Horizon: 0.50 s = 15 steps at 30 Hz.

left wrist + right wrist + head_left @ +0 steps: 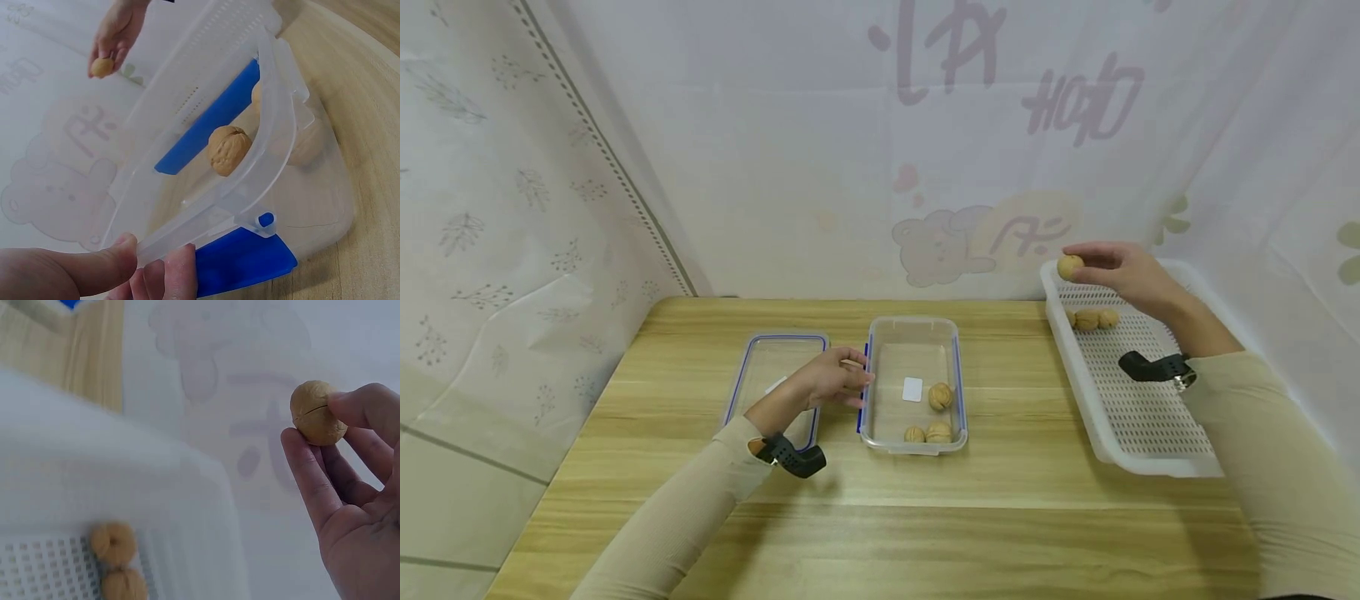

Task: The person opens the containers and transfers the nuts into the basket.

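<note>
Between its thumb and fingertips my right hand (1127, 271) pinches a walnut (1070, 267), raised above the back left corner of a white perforated basket (1093, 408). A seam shows across that walnut (315, 412) in the right wrist view. My left hand (838, 379) holds the left side of a clear plastic food container (913, 448), thumb at the rim and fingers by a blue latch (247, 262). Several walnuts lie apart from the hands: a larger one (940, 396) and others near the container's front wall, and a row (1086, 320) at the basket's back left.
A clear lid (775, 346) with a blue seal lies left of the container, partly beneath the left forearm. All stand on a wood-grain table (925, 542). A printed curtain (812, 150) hangs behind the table's back edge and along the sides.
</note>
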{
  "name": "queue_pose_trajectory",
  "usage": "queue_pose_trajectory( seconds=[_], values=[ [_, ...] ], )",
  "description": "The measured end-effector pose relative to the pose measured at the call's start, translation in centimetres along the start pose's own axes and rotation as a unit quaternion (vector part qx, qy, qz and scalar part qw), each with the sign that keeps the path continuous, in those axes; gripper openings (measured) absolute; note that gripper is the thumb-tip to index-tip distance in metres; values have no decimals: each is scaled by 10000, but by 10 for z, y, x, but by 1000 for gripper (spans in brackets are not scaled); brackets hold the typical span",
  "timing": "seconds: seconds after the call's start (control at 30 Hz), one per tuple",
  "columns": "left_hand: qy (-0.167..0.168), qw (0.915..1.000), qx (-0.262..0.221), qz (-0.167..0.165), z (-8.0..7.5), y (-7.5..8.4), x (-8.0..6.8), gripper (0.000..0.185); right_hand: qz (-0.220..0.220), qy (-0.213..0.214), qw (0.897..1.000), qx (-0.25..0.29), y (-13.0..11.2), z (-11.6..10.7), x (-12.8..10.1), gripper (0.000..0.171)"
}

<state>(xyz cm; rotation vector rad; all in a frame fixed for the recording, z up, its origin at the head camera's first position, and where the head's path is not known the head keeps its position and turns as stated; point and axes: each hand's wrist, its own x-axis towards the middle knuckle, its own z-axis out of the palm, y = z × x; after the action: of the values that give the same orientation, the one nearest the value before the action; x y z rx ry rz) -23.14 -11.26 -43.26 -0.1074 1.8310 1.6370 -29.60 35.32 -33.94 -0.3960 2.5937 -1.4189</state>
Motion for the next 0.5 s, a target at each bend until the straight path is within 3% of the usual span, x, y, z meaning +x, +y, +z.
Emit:
queue_pose_trajectory(
  seconds=[0.5],
  values=[
    [12, 10000, -54, 0, -2, -3, 2, 44, 499, 646, 9942, -695, 65, -38, -12, 52]
  ],
)
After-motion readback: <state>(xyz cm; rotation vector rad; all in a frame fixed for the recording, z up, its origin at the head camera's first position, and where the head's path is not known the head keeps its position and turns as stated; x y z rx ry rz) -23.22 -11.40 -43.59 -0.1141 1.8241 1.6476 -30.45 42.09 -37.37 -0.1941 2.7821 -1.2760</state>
